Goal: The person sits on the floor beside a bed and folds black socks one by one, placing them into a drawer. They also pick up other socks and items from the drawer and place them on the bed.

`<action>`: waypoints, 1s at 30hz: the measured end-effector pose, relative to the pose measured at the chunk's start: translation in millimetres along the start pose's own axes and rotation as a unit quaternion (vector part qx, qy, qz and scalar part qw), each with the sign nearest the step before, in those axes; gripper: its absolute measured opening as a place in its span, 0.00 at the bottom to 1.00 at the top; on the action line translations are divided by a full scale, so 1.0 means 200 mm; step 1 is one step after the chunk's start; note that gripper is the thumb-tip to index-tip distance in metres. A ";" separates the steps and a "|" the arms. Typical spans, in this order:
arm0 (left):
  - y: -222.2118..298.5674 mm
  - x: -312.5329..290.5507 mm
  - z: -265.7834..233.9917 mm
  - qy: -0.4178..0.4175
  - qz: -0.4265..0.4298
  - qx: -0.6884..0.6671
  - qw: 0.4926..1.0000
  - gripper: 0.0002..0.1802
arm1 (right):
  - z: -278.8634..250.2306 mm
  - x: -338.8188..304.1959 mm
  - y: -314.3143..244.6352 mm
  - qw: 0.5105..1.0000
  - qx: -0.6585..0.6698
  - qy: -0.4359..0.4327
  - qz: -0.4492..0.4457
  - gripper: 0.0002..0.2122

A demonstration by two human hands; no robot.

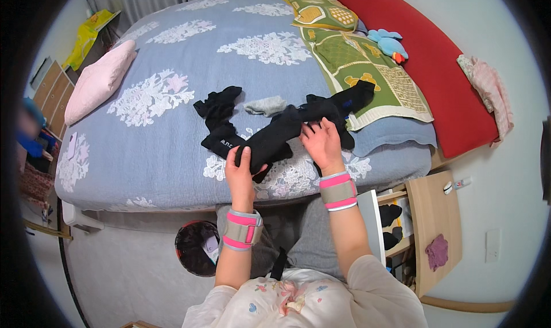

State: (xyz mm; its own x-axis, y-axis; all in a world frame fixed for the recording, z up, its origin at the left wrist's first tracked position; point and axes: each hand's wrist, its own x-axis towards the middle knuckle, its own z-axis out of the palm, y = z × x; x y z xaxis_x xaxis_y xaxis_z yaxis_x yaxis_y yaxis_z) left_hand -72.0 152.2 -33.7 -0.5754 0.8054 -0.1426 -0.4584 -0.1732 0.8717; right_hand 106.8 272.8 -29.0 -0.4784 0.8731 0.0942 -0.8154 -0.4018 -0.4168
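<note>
A black sock (271, 144) lies across my left hand (243, 168), whose thumb presses on top with the fingers underneath. At the sock's other end is my right hand (322, 144), palm up, fingers apart and touching or very close to the dark fabric. More black socks (359, 96) are heaped just beyond, reaching onto the green pillow. Another bunch of black socks (220, 113) lies to the left, some with light lettering. Between the two heaps rests a light grey sock (265, 106). Each wrist wears a pink and beige band.
The bed's blue floral cover (172, 161) spreads under everything. Green patterned pillows (367, 70) and a blue plush toy (389, 44) sit by the red headboard (436, 87). At right an open drawer (408, 219) holds dark socks. A lined bin (195, 245) stands by my legs.
</note>
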 end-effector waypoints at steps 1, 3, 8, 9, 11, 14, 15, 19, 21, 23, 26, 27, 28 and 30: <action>-0.01 0.02 -0.02 0.000 0.017 -0.009 1.000 0.13 | -0.01 0.00 -0.01 1.000 0.003 0.002 -0.012 0.12; -0.02 0.04 -0.05 0.001 0.048 -0.025 0.999 0.12 | -0.05 0.02 -0.02 0.999 -0.003 0.039 -0.018 0.17; 0.01 0.01 -0.05 -0.019 0.131 0.096 0.987 0.10 | -0.08 -0.06 -0.01 0.986 -0.135 0.096 0.018 0.22; 0.00 0.01 -0.05 -0.030 0.181 0.190 0.965 0.10 | -0.08 -0.10 -0.01 0.978 -0.184 0.092 0.031 0.22; 0.03 -0.03 0.00 -0.132 0.335 0.273 0.892 0.12 | 0.01 -0.19 0.04 0.971 -0.198 0.039 0.130 0.21; 0.07 -0.14 0.06 -0.276 0.418 0.420 0.757 0.19 | 0.08 -0.33 0.14 0.970 -0.190 0.047 0.141 0.23; 0.05 -0.18 0.06 -0.322 0.404 0.435 0.738 0.20 | 0.05 -0.36 0.17 0.974 -0.159 0.073 0.141 0.21; -0.01 -0.29 0.01 -0.389 0.387 0.467 0.693 0.20 | -0.03 -0.39 0.24 0.974 -0.159 0.069 0.145 0.17; -0.03 -0.34 -0.04 -0.383 0.393 0.462 0.697 0.20 | -0.02 -0.42 0.26 0.985 -0.097 0.083 0.118 0.18; -0.04 -0.37 -0.10 -0.364 0.386 0.454 0.716 0.20 | 0.02 -0.44 0.25 0.991 -0.025 0.075 0.107 0.20; -0.07 -0.39 -0.21 -0.311 0.363 0.450 0.755 0.21 | 0.04 -0.45 0.22 0.993 -0.014 0.059 0.098 0.21; -0.05 -0.39 -0.21 -0.291 0.361 0.459 0.758 0.20 | 0.05 -0.46 0.22 0.993 -0.024 0.056 0.096 0.21; -0.03 -0.40 -0.22 -0.283 0.361 0.462 0.759 0.17 | 0.06 -0.47 0.21 0.992 -0.025 0.061 0.103 0.21; 0.00 -0.41 -0.23 -0.282 0.361 0.469 0.755 0.15 | 0.07 -0.48 0.21 0.990 -0.028 0.070 0.115 0.20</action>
State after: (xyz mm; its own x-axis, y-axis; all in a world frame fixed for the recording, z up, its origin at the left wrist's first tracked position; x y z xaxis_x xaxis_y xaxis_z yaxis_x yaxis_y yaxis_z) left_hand -56.1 60.4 -44.0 0.0556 0.8522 0.5202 0.6701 -0.4181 0.6133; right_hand 114.4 168.2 -43.2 -0.5966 0.7914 -0.1337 -0.6685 -0.5821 -0.4629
